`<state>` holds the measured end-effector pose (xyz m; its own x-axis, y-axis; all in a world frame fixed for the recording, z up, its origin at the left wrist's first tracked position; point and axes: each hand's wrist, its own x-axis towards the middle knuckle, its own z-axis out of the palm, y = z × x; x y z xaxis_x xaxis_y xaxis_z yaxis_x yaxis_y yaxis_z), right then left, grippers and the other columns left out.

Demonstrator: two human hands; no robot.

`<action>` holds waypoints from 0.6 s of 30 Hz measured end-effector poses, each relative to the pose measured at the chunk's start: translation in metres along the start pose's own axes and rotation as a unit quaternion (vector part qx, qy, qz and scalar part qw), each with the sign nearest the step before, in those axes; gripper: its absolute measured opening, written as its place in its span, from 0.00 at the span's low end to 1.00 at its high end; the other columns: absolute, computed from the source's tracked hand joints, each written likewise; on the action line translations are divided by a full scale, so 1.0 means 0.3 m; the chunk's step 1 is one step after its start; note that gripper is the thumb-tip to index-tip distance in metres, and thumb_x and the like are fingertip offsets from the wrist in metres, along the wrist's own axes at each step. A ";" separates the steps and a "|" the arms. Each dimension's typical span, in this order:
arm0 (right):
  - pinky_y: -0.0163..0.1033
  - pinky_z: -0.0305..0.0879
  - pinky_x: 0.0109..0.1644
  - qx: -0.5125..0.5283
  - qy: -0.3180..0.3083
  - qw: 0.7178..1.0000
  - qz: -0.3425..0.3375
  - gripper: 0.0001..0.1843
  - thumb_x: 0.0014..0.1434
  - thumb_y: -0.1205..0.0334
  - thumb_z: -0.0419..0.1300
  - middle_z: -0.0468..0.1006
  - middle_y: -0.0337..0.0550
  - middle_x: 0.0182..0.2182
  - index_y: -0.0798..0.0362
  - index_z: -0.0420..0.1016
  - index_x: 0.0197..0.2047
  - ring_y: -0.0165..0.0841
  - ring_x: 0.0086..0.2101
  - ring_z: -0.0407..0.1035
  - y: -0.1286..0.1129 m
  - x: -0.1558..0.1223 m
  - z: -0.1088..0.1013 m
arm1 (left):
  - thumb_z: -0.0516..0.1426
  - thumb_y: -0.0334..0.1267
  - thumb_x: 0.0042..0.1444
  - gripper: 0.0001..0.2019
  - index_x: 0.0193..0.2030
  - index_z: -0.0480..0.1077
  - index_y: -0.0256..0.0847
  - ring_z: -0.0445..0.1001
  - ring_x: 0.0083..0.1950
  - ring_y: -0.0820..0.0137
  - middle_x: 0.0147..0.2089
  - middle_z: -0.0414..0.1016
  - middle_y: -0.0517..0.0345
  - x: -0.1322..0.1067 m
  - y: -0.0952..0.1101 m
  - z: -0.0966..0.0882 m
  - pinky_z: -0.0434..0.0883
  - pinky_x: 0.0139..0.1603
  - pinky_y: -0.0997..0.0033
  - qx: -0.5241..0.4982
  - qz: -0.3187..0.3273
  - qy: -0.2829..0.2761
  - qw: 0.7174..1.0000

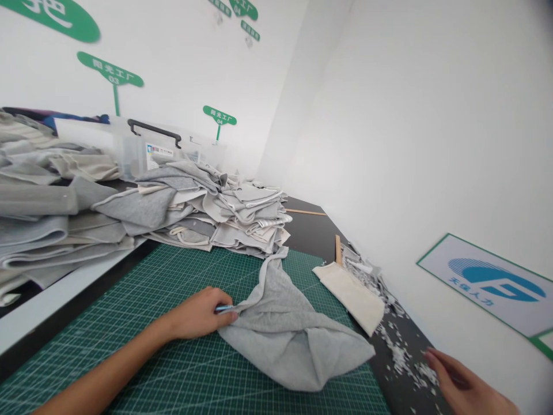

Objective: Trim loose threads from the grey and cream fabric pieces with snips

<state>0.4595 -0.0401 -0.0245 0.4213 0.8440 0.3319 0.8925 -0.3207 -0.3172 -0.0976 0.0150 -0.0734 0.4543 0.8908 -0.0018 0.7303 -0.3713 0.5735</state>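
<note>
My left hand (204,313) is closed on the edge of a crumpled light grey piece of fabric (298,340). A small blue object (223,308), its kind unclear, shows between the thumb and forefinger. The fabric lies partly folded over the green cutting mat (185,276), one narrow end reaching toward the stacks. Away to the right, my right hand (469,383) is over the table's edge, beside small white scraps (401,357). Its thumb and fingers are pressed together, and whatever they hold is too small or hidden to name.
Grey and cream fabric pieces are stacked (246,213) behind the mat, with more heaped (38,230) at left. A clear plastic box (133,153) with a black handle stands behind. A cream cloth piece (349,294) lies at the mat's right edge, near a wooden stick (338,249).
</note>
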 end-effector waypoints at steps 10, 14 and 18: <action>0.42 0.76 0.46 0.214 -0.116 0.880 -0.407 0.12 0.60 0.59 0.64 0.79 0.50 0.44 0.48 0.81 0.47 0.40 0.43 0.76 -0.588 -0.233 0.147 | 0.54 0.50 0.67 0.20 0.33 0.71 0.35 0.73 0.32 0.71 0.29 0.71 0.62 -0.005 -0.003 0.001 0.73 0.39 0.66 0.011 0.007 -0.004 1.000; 0.48 0.73 0.54 0.166 -0.181 0.877 -0.414 0.14 0.57 0.62 0.68 0.77 0.50 0.47 0.47 0.81 0.48 0.43 0.48 0.73 -0.619 -0.229 0.181 | 0.54 0.50 0.67 0.19 0.34 0.71 0.35 0.74 0.33 0.71 0.30 0.72 0.61 -0.008 -0.005 0.001 0.73 0.40 0.66 0.006 0.008 -0.006 1.000; 0.48 0.72 0.55 0.156 -0.190 0.880 -0.407 0.12 0.62 0.63 0.63 0.76 0.50 0.48 0.47 0.80 0.49 0.43 0.49 0.72 -0.581 -0.208 0.208 | 0.54 0.49 0.67 0.18 0.34 0.71 0.35 0.74 0.33 0.71 0.30 0.72 0.61 -0.007 -0.009 0.001 0.73 0.40 0.65 -0.002 0.009 -0.006 1.000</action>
<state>0.2677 -0.0100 -0.0454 -0.4740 0.8415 0.2593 0.7614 0.5396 -0.3594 -0.1004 0.0142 -0.0752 0.4742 0.8804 -0.0012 0.7192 -0.3865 0.5774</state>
